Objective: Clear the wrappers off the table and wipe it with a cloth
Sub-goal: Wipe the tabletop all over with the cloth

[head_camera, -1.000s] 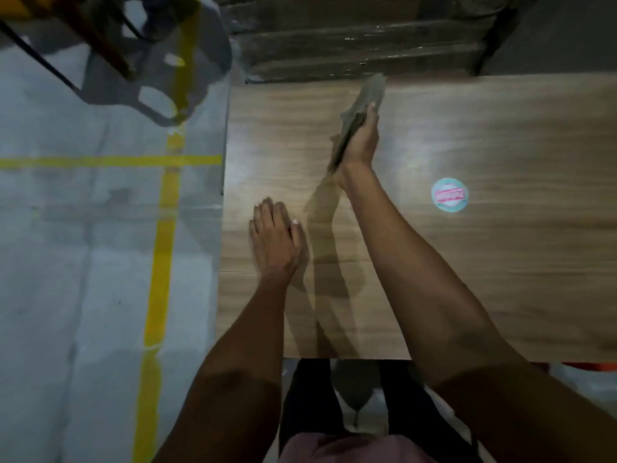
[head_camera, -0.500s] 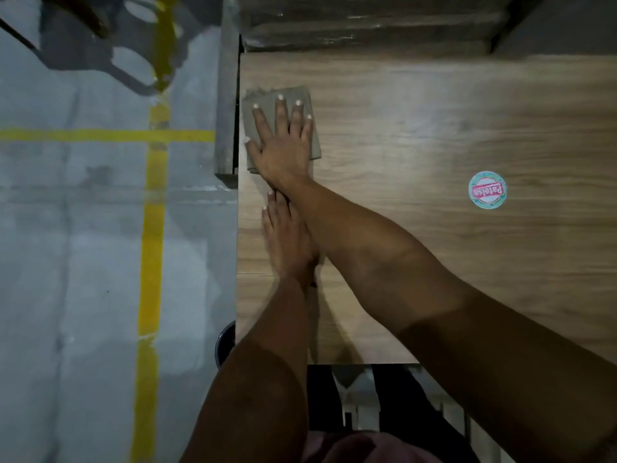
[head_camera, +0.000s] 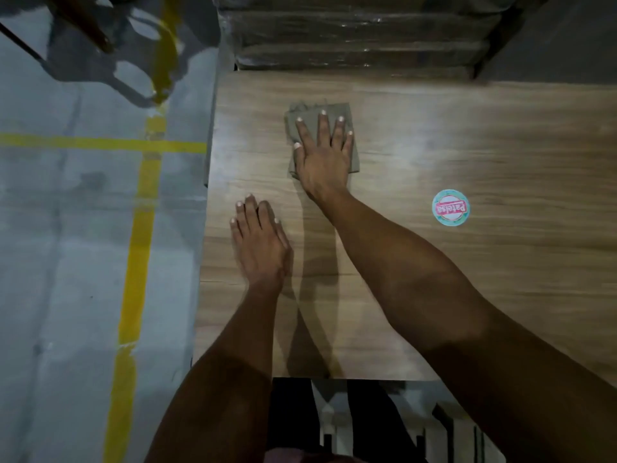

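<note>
Two flat hands: right hand (head_camera: 323, 158) presses spread straight fingers on folded cloth (head_camera: 354, 162) to wipe table (head_camera: 500, 279); left hand (head_camera: 261, 243), released, just behind-left, likely braces.

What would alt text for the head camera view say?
A person's right hand presses a folded grey cloth flat on a wooden table, while the left hand rests flat nearby. A round sticker lies to the right.

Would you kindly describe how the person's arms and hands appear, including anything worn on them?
Both arms are bare with no sleeves in view. The left hand and right hand wear no gloves, rings or watch that I can see. The fingers have pale, light-coloured nails.
</note>
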A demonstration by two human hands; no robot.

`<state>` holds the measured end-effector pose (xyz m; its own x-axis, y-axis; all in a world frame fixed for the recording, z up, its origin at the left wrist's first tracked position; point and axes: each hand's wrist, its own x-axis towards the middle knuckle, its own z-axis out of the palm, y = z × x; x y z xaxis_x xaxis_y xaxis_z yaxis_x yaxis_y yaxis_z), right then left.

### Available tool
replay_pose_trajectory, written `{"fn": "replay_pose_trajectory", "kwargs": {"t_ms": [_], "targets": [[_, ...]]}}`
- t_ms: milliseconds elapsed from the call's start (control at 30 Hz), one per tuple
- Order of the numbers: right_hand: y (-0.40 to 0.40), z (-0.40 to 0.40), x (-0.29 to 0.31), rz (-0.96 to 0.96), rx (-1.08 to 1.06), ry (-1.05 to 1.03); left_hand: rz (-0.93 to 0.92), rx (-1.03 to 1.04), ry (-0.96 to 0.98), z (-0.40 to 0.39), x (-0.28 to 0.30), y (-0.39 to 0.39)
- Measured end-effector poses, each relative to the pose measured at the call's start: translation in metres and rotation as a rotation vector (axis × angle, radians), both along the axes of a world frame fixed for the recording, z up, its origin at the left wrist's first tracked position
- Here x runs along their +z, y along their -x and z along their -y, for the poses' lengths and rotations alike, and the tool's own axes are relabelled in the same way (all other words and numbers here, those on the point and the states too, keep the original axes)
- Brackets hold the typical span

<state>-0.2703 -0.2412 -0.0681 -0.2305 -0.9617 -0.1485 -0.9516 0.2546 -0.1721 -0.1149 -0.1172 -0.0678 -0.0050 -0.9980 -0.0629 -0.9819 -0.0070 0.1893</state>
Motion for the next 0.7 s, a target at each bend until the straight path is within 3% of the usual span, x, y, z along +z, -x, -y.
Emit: {"fn": "replay_pose_trajectory", "kwargs": {"t_ms": [100,267,700], "targets": [[0.029,-0.013,-0.001,-0.002,-0.001,0.001,-0.012,0.041,-0.013,-0.005,0.005,0.025],[0.088,-0.035,-0.002,-0.006,-0.017,0.013,-0.066,-0.192,-0.034,-0.027,0.010,0.120],[0.298,-0.098,-0.003,-0.021,-0.110,0.040,-0.138,-0.233,0.052,-0.073,0.003,0.323]]}}
